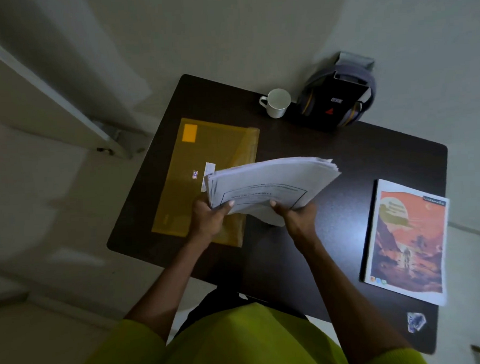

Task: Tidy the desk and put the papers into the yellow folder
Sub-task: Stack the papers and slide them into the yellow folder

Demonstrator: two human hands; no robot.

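A thick stack of white papers (272, 183) is lifted above the middle of the dark desk (343, 159), its far edge fanned and tilted up. My left hand (210, 216) grips the stack's near left corner, and my right hand (299, 216) grips its near edge further right. The yellow folder (201, 161) lies flat on the left part of the desk, with a small orange label near its far corner. The papers and my left hand overlap the folder's near right part.
A white mug (277, 102) stands at the desk's far edge, beside a black box with headphones (337, 101) around it. A notebook with an orange cover (406, 240) lies on the right. A small crumpled wrapper (415, 321) sits near the front right corner.
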